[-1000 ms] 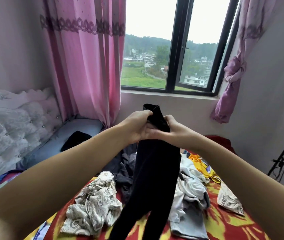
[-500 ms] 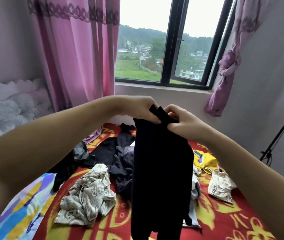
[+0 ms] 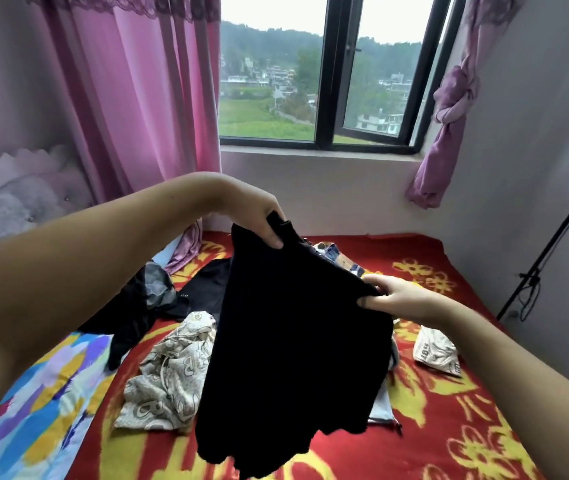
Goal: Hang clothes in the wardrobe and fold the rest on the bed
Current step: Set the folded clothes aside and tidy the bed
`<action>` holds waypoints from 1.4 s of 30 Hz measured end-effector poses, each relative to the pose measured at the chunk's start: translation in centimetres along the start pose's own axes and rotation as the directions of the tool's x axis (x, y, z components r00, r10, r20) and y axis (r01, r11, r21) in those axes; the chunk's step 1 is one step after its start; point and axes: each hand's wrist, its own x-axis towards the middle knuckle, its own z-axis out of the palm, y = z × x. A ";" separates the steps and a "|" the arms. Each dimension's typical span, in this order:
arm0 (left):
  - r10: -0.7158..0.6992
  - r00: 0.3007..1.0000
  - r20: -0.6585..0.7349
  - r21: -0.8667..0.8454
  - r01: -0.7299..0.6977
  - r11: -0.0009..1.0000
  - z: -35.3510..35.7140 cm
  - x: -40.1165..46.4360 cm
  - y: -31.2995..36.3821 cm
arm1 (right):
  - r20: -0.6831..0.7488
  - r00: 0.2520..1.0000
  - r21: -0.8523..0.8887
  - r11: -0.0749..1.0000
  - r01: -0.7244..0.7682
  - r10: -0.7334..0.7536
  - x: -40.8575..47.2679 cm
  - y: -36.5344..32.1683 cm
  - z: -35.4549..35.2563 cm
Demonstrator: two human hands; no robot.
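Observation:
A black garment point(image 3: 293, 358) hangs spread in the air over the bed point(image 3: 449, 427). My left hand point(image 3: 258, 220) grips its upper left corner. My right hand point(image 3: 393, 299) pinches its upper right edge, lower and farther right. The cloth slopes down from left to right between the two hands. Its lower hem hangs just above the red and yellow blanket. The garment hides the clothes behind it in the middle of the bed.
On the bed lie a beige patterned garment point(image 3: 168, 375), dark clothes point(image 3: 151, 303), jeans point(image 3: 340, 259), a pale grey piece point(image 3: 381, 407) and a cream item point(image 3: 437, 351). Pink curtains point(image 3: 130, 98) and a window point(image 3: 314, 81) stand behind. A black stand point(image 3: 546, 254) leans at right.
My hands have moved apart along the top edge, the right one going down and right, so the black garment is spread wide. The view has tilted down toward the bed.

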 end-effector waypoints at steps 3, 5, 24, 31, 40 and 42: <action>-0.096 0.993 -0.074 0.117 0.104 0.988 1.6 2.2 -2.8 | -0.127 0.992 -0.213 0.977 -0.021 -0.007 2.8 1.0 0.3; -0.091 0.976 -0.200 0.222 0.135 0.966 3.0 3.9 -4.2 | -0.192 0.981 -0.290 0.956 -0.052 -0.005 4.8 1.2 0.6; 0.295 0.910 -0.290 0.480 -0.128 0.868 38.7 -4.9 -24.5 | 0.371 0.926 -0.636 0.747 0.196 0.073 6.0 13.9 32.3; -0.185 0.946 0.268 0.401 0.065 0.914 55.4 -8.1 -26.8 | 0.688 0.640 -0.432 0.902 -0.018 0.342 2.9 22.7 42.2; 0.012 0.994 -0.104 0.187 0.008 0.982 57.5 8.4 -17.6 | 0.114 0.739 -0.018 0.745 -0.666 0.664 8.8 35.9 27.6; -0.037 0.993 -0.113 0.154 0.055 0.987 58.7 12.4 -15.0 | -0.002 0.744 0.119 0.739 -0.664 0.668 12.4 38.2 25.6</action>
